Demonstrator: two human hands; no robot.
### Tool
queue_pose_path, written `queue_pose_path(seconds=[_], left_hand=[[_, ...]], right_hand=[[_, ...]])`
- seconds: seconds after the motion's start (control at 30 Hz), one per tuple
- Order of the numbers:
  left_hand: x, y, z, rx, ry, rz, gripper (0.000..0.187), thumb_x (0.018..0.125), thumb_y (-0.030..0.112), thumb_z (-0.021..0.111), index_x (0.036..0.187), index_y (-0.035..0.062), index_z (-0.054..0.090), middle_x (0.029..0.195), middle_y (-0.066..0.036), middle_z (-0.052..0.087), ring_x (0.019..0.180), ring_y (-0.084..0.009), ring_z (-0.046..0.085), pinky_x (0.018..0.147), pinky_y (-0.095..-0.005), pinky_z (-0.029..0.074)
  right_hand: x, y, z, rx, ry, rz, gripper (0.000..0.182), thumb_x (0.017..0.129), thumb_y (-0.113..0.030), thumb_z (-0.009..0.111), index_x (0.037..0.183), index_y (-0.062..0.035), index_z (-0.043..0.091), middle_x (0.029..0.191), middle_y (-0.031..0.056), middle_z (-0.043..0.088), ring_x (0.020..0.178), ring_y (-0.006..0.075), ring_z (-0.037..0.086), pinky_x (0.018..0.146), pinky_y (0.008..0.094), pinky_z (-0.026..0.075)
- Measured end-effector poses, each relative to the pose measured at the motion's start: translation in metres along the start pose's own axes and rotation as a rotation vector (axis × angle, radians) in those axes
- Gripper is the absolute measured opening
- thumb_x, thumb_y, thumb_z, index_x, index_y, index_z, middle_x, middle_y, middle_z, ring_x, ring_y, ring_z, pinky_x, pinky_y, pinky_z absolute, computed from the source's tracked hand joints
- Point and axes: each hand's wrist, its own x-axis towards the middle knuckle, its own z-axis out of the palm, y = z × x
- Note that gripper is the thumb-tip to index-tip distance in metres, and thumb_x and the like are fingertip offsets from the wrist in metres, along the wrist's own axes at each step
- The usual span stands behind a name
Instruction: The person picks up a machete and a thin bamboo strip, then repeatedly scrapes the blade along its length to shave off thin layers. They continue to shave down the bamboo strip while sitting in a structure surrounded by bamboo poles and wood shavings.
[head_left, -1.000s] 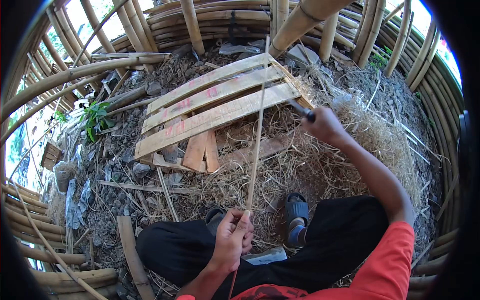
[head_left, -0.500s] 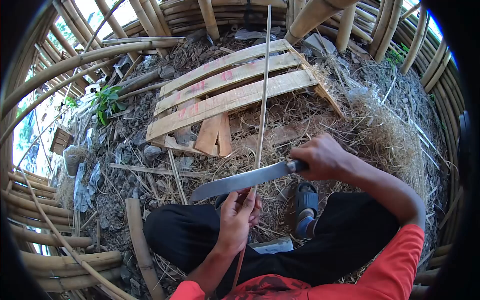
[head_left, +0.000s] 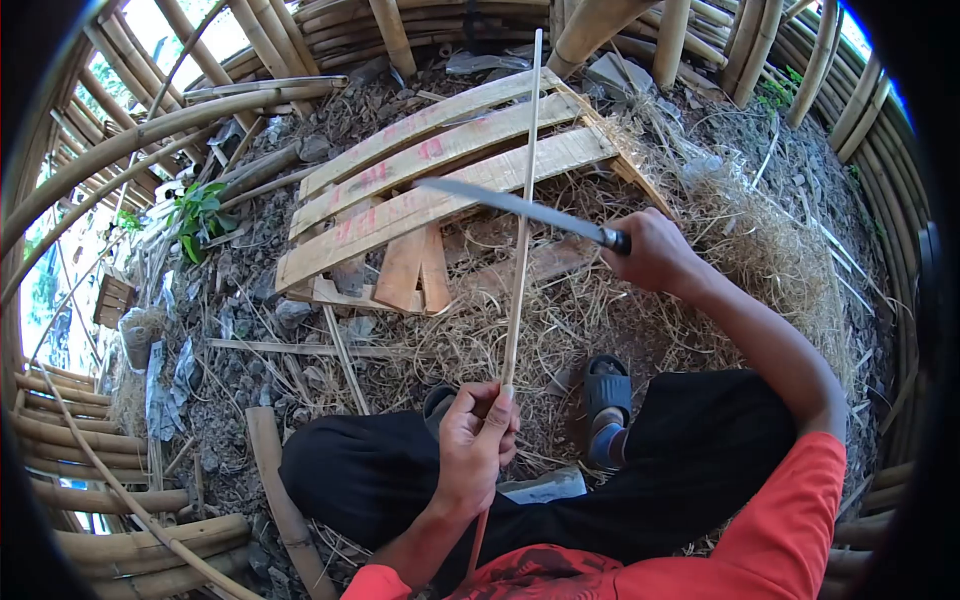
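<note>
Between my knees, my left hand [head_left: 478,440] is closed around a long thin bamboo strip [head_left: 524,240], which stands up away from me and runs back toward my lap. My right hand [head_left: 648,250], further out and to the right, grips the dark handle of a large knife [head_left: 530,208]. The blade points left and lies across the upper half of the strip; whether it touches the strip I cannot tell. Beyond the blade is a slatted wooden pallet piece [head_left: 450,200] with red marks, resting on the ground.
Bamboo poles [head_left: 150,440] fence the space on the left, back and right. A split bamboo piece [head_left: 285,500] lies by my left knee. Curly shavings [head_left: 760,250] and rubble cover the ground. My sandalled foot [head_left: 607,400] is at centre right; a green plant [head_left: 200,215] grows at left.
My right hand and the knife have moved away from me along the strip, from just above my left hand to its upper half. My left hand still holds the strip. The view has shifted slightly.
</note>
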Motion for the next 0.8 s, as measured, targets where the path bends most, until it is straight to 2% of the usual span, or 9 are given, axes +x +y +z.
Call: queue_pose_path(seconds=[0.13,0.2,0.27,0.37,0.47,0.53,0.6,0.8], left_hand=[[0.006,-0.005,0.003,-0.009,-0.009,-0.019,0.012,0.098,0.016,0.056,0.106,0.0082,0.051,0.078,-0.001,0.053,0.052,-0.0011,0.035,0.043,-0.0159,0.027],[0.008,-0.006,0.001,-0.016,-0.007,-0.013,0.012,0.098,0.015,0.056,0.107,0.0082,0.051,0.078,-0.002,0.054,0.052,-0.0012,0.035,0.043,-0.0159,0.027],[0.008,-0.004,0.004,-0.001,0.011,-0.001,0.013,0.098,0.015,0.055,0.107,0.0081,0.051,0.078,-0.001,0.053,0.052,-0.0014,0.035,0.043,-0.0160,0.027],[0.006,-0.005,0.008,0.070,0.049,-0.002,0.013,0.098,0.015,0.055,0.107,0.0080,0.051,0.078,-0.001,0.052,0.052,-0.0014,0.035,0.043,-0.0163,0.027],[0.000,-0.005,0.007,0.092,0.044,0.036,0.012,0.098,0.015,0.055,0.106,0.0080,0.049,0.077,-0.001,0.052,0.052,-0.0014,0.034,0.042,-0.0165,0.026],[-0.001,-0.005,0.007,0.086,0.034,0.067,0.011,0.098,0.014,0.055,0.105,0.0080,0.048,0.076,-0.001,0.051,0.051,-0.0013,0.034,0.042,-0.0167,0.026],[-0.002,-0.006,0.007,0.114,0.043,0.062,0.011,0.098,0.014,0.054,0.104,0.0077,0.047,0.075,-0.001,0.051,0.051,-0.0013,0.034,0.042,-0.0168,0.025],[-0.001,-0.007,0.007,0.112,0.035,0.080,0.013,0.098,0.014,0.055,0.105,0.0071,0.047,0.074,-0.001,0.050,0.051,-0.0012,0.034,0.041,-0.0170,0.026]], right_hand=[[-0.006,0.008,-0.001,0.020,0.055,0.009,0.011,0.080,-0.017,0.064,0.075,-0.0086,0.069,0.058,0.0099,0.062,0.053,0.0266,0.063,0.057,0.0394,0.051],[-0.017,0.000,0.003,0.072,0.061,-0.148,0.006,0.077,-0.016,0.065,0.075,-0.0114,0.067,0.059,0.0077,0.062,0.053,0.0257,0.062,0.054,0.0405,0.050],[-0.025,-0.018,0.005,-0.114,-0.085,-0.347,0.006,0.076,-0.018,0.066,0.074,-0.0128,0.064,0.057,0.0059,0.060,0.052,0.0247,0.062,0.051,0.0405,0.049],[-0.034,-0.048,0.010,-0.108,-0.213,-0.481,0.009,0.075,-0.021,0.066,0.072,-0.0138,0.062,0.058,0.0040,0.058,0.052,0.0245,0.061,0.051,0.0408,0.049],[-0.027,-0.049,0.011,-0.098,-0.181,-0.381,0.008,0.074,-0.020,0.066,0.071,-0.0135,0.064,0.057,0.0042,0.059,0.053,0.0246,0.062,0.051,0.0410,0.050],[-0.015,-0.038,-0.001,-0.037,-0.132,-0.217,0.006,0.071,-0.018,0.066,0.070,-0.0131,0.068,0.057,0.0069,0.061,0.054,0.0262,0.063,0.053,0.0415,0.051],[-0.009,-0.019,-0.002,-0.093,0.057,-0.270,0.005,0.068,-0.015,0.066,0.064,-0.0120,0.063,0.052,0.0080,0.057,0.051,0.0277,0.061,0.049,0.0414,0.048],[-0.001,-0.002,0.004,-0.083,0.114,-0.246,0.007,0.069,-0.013,0.063,0.062,-0.0100,0.064,0.050,0.0091,0.055,0.046,0.0279,0.057,0.049,0.0414,0.048]])
